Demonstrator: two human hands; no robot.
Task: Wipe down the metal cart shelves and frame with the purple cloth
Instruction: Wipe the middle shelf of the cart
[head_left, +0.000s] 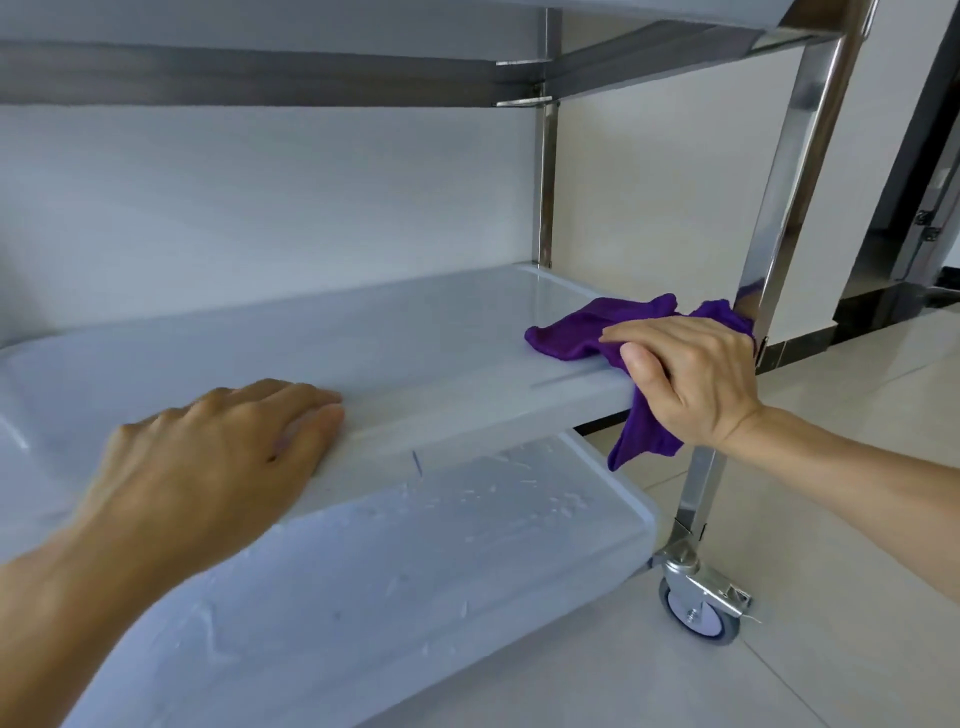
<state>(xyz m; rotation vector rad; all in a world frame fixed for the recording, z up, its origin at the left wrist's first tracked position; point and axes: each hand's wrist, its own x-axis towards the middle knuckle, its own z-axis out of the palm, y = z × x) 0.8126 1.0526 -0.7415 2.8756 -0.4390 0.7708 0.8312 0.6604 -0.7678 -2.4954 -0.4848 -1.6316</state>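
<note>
Mid-wipe on the middle shelf (415, 332) of the cart, at its near right corner. Right hand (691, 374) closed around the purple cloth (566, 332), thumb and fingers curled over it, pressing part of it flat onto the shelf just beside the right front post (779, 208); one end of cloth hanging below the shelf edge. Left hand (218, 447) lying flat with straight fingers over the near shelf lip, holding nothing, apparently steadying the cart. Lower shelf (441, 561) under it, showing streaks or flecks, possibly wet, hard to tell which. Top shelf only partly in view above. Caster (698, 608) at the foot of the post, on the tiled floor (857, 519).

Judged from this: shelf stage underway, frame and lower shelf likely not yet done. Next move probably a sweep leftward along the middle shelf, or up the post touching the cloth. Needs even downward pressure, cloth spread wider rather than bunched, and the left grip kept braced against rolling, the caster brake's setting being unclear.
</note>
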